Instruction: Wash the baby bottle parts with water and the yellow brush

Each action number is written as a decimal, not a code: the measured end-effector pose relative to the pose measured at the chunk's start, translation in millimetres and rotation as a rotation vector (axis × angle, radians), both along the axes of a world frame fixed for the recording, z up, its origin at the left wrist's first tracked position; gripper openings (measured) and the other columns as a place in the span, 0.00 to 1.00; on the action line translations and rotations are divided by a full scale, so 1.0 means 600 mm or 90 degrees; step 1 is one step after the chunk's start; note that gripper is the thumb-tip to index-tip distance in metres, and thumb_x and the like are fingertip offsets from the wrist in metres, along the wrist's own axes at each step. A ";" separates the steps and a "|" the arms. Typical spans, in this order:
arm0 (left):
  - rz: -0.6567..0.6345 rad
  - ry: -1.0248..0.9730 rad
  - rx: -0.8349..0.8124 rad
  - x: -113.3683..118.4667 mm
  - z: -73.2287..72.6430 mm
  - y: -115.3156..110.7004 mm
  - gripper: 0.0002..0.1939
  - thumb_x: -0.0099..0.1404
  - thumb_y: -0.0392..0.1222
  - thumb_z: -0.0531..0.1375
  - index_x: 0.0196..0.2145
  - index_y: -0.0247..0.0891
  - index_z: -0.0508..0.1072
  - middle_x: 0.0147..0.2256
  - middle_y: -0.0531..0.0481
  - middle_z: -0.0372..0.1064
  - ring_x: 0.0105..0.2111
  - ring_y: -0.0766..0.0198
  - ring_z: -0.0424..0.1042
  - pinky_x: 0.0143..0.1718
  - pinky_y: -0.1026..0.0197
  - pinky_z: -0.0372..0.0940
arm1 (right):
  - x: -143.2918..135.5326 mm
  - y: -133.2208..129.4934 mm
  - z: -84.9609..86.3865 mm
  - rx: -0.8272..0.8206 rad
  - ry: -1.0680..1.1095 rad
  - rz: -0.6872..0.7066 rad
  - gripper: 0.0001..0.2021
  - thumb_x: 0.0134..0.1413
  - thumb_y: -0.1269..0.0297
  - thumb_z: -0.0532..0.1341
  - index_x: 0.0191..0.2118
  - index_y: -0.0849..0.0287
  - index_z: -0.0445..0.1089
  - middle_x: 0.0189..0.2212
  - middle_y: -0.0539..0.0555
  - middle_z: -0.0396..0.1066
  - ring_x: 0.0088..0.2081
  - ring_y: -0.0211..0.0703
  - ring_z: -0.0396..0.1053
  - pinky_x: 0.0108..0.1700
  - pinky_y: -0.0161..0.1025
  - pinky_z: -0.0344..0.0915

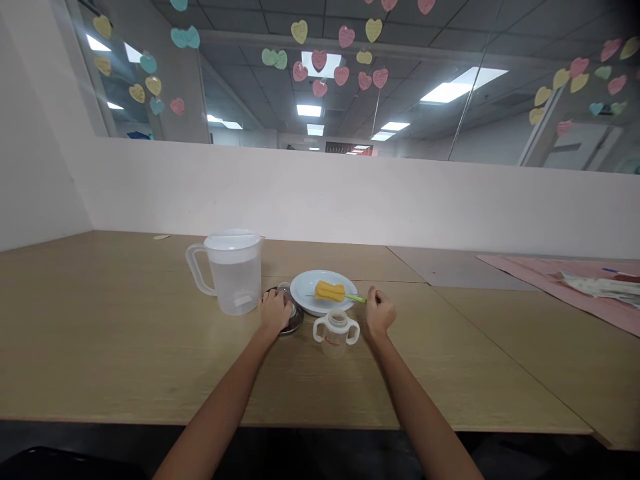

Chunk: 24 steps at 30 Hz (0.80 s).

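Wooden surface (125, 347) carries everything: my left hand (275, 312) cups a small metal dish (294, 320) beside the water pitcher (233, 272); my right hand (380, 312) pinches the sponge brush (331, 291) handle on the white plate (310, 285), behind the two-handled cup (336, 329).

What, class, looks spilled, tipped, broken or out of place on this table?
Nothing stands out. The water pitcher and two-handled cup stand upright, the yellow sponge brush lies on the white plate, and no spill shows.
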<state>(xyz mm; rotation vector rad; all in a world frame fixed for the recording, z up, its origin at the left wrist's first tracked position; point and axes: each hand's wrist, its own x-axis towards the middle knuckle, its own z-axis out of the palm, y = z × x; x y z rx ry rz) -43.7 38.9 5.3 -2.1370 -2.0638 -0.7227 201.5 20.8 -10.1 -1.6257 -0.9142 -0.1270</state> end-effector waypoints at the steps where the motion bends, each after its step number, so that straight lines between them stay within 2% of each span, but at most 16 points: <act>1: 0.010 -0.010 0.001 0.000 0.001 0.000 0.14 0.62 0.40 0.49 0.39 0.36 0.72 0.43 0.42 0.68 0.45 0.54 0.65 0.46 0.53 0.57 | 0.000 0.000 0.000 0.001 -0.001 -0.001 0.23 0.56 0.51 0.47 0.18 0.60 0.63 0.15 0.49 0.58 0.20 0.34 0.49 0.26 0.34 0.43; 4: 0.039 -0.103 0.036 -0.005 0.004 0.001 0.12 0.60 0.39 0.50 0.37 0.38 0.72 0.41 0.44 0.70 0.43 0.54 0.67 0.45 0.52 0.57 | 0.001 0.002 -0.001 -0.001 -0.003 -0.005 0.23 0.56 0.52 0.47 0.18 0.60 0.64 0.16 0.49 0.60 0.20 0.34 0.48 0.26 0.34 0.43; 6: 0.016 -0.192 0.120 -0.009 0.006 0.000 0.11 0.59 0.38 0.51 0.36 0.38 0.71 0.38 0.46 0.71 0.41 0.56 0.68 0.44 0.53 0.59 | 0.001 0.002 -0.001 -0.002 -0.002 -0.006 0.22 0.56 0.52 0.48 0.19 0.60 0.65 0.16 0.50 0.61 0.21 0.35 0.49 0.26 0.34 0.43; 8: -0.073 -0.248 0.241 -0.009 0.006 -0.006 0.10 0.59 0.37 0.50 0.34 0.37 0.71 0.34 0.46 0.71 0.39 0.58 0.68 0.42 0.55 0.60 | 0.001 0.002 -0.001 -0.004 0.001 -0.004 0.22 0.56 0.52 0.48 0.20 0.61 0.67 0.17 0.51 0.62 0.21 0.35 0.49 0.26 0.34 0.43; 10: -0.208 -0.253 0.353 -0.002 0.006 -0.020 0.09 0.60 0.37 0.49 0.31 0.37 0.69 0.31 0.47 0.70 0.36 0.60 0.68 0.40 0.57 0.61 | 0.000 0.001 0.000 -0.007 0.006 -0.004 0.23 0.56 0.52 0.48 0.21 0.61 0.68 0.18 0.51 0.63 0.21 0.35 0.50 0.26 0.34 0.44; 13: -0.411 -0.190 0.411 0.027 0.004 -0.052 0.08 0.61 0.39 0.51 0.34 0.36 0.69 0.30 0.47 0.69 0.33 0.60 0.67 0.39 0.57 0.61 | -0.001 0.000 0.003 -0.013 0.013 -0.003 0.23 0.56 0.53 0.48 0.22 0.61 0.70 0.18 0.52 0.64 0.21 0.35 0.51 0.26 0.34 0.44; 15: -0.527 -0.159 0.381 0.051 -0.001 -0.074 0.10 0.61 0.40 0.51 0.39 0.36 0.67 0.34 0.45 0.69 0.35 0.59 0.67 0.40 0.57 0.61 | -0.002 -0.001 0.005 -0.016 0.013 -0.002 0.23 0.56 0.53 0.48 0.23 0.61 0.71 0.19 0.52 0.65 0.21 0.35 0.51 0.26 0.34 0.44; 17: -0.592 -0.162 0.318 0.074 -0.007 -0.091 0.15 0.62 0.43 0.51 0.45 0.35 0.64 0.38 0.42 0.69 0.38 0.58 0.67 0.41 0.56 0.62 | -0.003 -0.002 0.007 -0.016 0.011 -0.005 0.22 0.56 0.54 0.48 0.23 0.62 0.71 0.19 0.53 0.66 0.21 0.35 0.52 0.26 0.34 0.44; 19: -0.634 -0.180 0.233 0.089 -0.011 -0.102 0.21 0.61 0.46 0.53 0.50 0.35 0.60 0.41 0.41 0.68 0.39 0.58 0.68 0.41 0.57 0.63 | -0.003 -0.003 0.008 -0.016 0.011 -0.007 0.22 0.56 0.54 0.48 0.24 0.62 0.72 0.20 0.54 0.67 0.22 0.36 0.52 0.26 0.34 0.44; 22: -0.651 -0.214 0.088 0.098 -0.010 -0.108 0.29 0.60 0.50 0.56 0.55 0.35 0.56 0.42 0.42 0.68 0.39 0.59 0.69 0.41 0.58 0.64 | -0.003 -0.004 0.009 -0.023 0.023 -0.006 0.22 0.56 0.54 0.48 0.25 0.62 0.72 0.21 0.54 0.68 0.22 0.36 0.53 0.26 0.34 0.44; 24: -0.662 -0.230 0.015 0.100 -0.004 -0.110 0.30 0.58 0.52 0.59 0.55 0.36 0.58 0.43 0.43 0.69 0.41 0.58 0.69 0.43 0.57 0.65 | -0.002 -0.003 0.010 -0.032 0.032 -0.004 0.21 0.56 0.55 0.48 0.25 0.61 0.72 0.21 0.54 0.68 0.22 0.36 0.53 0.26 0.34 0.44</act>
